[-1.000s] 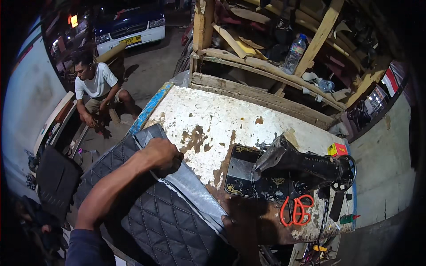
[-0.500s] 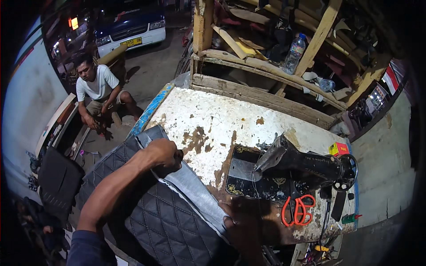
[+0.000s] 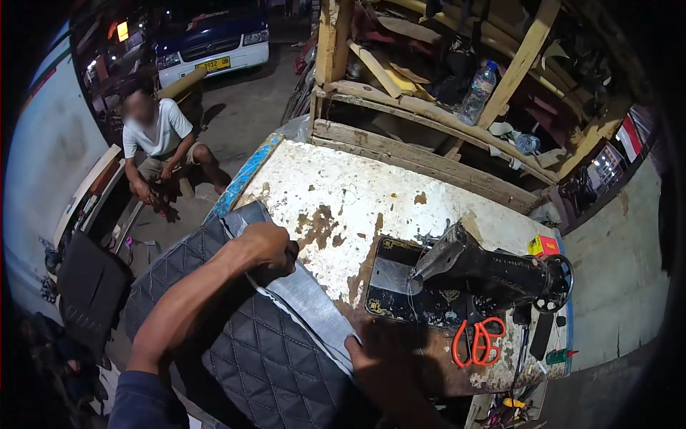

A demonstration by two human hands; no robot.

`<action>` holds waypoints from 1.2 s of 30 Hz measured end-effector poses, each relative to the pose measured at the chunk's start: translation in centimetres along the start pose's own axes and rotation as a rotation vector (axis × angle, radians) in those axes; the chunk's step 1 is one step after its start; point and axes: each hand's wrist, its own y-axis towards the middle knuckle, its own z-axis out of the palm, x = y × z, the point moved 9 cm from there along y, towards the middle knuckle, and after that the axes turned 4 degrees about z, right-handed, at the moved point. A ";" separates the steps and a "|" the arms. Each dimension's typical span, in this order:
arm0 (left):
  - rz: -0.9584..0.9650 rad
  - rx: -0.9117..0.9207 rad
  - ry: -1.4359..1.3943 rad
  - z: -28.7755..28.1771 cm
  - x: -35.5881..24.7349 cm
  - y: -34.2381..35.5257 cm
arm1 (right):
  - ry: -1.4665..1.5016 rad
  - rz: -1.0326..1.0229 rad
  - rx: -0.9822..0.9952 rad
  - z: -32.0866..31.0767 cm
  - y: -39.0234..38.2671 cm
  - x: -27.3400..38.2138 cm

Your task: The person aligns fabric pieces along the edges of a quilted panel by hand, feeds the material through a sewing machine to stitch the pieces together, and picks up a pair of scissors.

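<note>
Head view, watched from my remote post: black quilted panel [image 3: 271, 350] lies over the near left of the worktable [image 3: 350, 193], grey strip [image 3: 312, 300] along its right side. Left hand [image 3: 266, 247]: fingers curled closed on the strip's far part. Right hand [image 3: 382, 365]: thumb on the strip's near end; other fingers in shadow, cannot tell how tight.

Progress, my judgement: quilting lines are in across the panel, strip is laid along it; whether stitched down, I cannot tell. Cloth is not under the head of the sewing machine [image 3: 493, 268]; how much is left does not show.

Count: one panel, one strip, two working hands, one machine, one pair of orange-handled scissors [image 3: 480, 342], one red-and-yellow box [image 3: 543, 246], one green tube [image 3: 557, 356], two clear bottles [image 3: 477, 93] on the shelf [image 3: 400, 107], one seated person [image 3: 161, 129], one vehicle [image 3: 214, 50]
</note>
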 end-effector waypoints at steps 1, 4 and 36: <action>0.020 -0.003 0.013 0.1 0.4 -0.1 | 0.034 -0.038 0.008 -0.1 0.8 0.3; -0.006 -0.051 -0.002 -0.9 -0.4 -0.8 | -0.007 -0.351 0.022 -2.0 2.2 2.1; 0.191 -0.324 -0.055 -4.5 3.9 -4.0 | 0.149 -0.264 0.128 3.6 7.5 2.6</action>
